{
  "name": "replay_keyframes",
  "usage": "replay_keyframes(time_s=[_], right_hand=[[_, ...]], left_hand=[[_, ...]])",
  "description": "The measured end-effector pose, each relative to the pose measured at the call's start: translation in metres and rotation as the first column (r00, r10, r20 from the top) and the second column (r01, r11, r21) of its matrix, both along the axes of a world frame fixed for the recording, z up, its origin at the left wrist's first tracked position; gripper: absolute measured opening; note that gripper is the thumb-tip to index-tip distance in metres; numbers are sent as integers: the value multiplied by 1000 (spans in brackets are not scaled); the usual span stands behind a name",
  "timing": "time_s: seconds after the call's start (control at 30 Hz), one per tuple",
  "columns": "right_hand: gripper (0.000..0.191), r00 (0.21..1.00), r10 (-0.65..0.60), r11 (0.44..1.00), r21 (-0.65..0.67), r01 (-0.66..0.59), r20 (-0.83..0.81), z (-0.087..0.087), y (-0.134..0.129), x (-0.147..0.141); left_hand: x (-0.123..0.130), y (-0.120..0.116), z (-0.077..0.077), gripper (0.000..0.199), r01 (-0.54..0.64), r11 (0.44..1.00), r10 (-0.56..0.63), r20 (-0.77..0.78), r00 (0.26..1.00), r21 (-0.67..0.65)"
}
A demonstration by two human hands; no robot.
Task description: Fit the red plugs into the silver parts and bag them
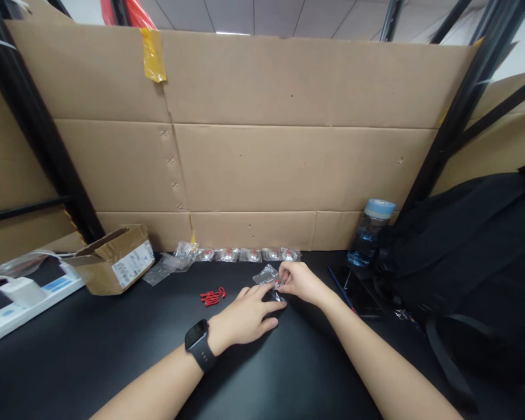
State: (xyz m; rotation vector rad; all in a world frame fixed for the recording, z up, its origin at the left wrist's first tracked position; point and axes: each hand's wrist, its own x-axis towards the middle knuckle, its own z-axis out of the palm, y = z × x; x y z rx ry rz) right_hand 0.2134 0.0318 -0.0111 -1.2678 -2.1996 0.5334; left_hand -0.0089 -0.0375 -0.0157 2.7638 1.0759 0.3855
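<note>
A small clear plastic bag lies on the black table between my hands, with a bit of red showing in it. My left hand, with a black watch on the wrist, rests with fingers spread and its fingertips on the near part of the bag. From the right, my right hand pinches at the bag's edge; its fingertips partly cover the contents. Left of my left hand sits a small pile of red cord-like pieces. Behind the bag, several clear packets with coiled pale contents and red bits stand in a row.
Crumpled clear wrappers lie by an opened cardboard box. A white power strip is at the left. On the right are a water bottle, a dark phone and a black backpack. A cardboard wall closes the back.
</note>
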Motion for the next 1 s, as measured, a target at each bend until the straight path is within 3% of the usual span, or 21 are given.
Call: replay_keyframes(time_s=[0.13,0.3,0.43,0.57,0.7,0.87,0.93,1.0], right_hand=[[26,999,7,1000,3,-7,38,5,-3,1],[27,974,-148,982,143,124,171,8,-8,-3],[22,962,-210,967,180,179,174,3,-6,-6],[14,970,-183,974,164,157,159,0,-4,-9],[24,971,-145,977,185,110,190,0,-7,-12],[23,959,-216,962,207,177,185,-2,-8,-16],[24,969,-173,973,183,140,179,0,-6,-13],[25,988,-45,992,122,27,149,4,-4,-7]], left_hand=[[0,1,-1,45,-4,1000,4,0,1000,-4],[1,0,1,46,-4,1000,4,-7,1000,-6],[1,0,3,47,-7,1000,7,-24,1000,-3],[-2,0,4,48,-7,1000,7,-36,999,-6],[-4,1,4,48,18,1000,-18,-24,1000,9],[-8,3,8,40,16,998,-17,10,1000,63],[-12,5,13,31,5,997,-8,35,999,77],[-15,9,17,24,1,997,-7,71,997,81]])
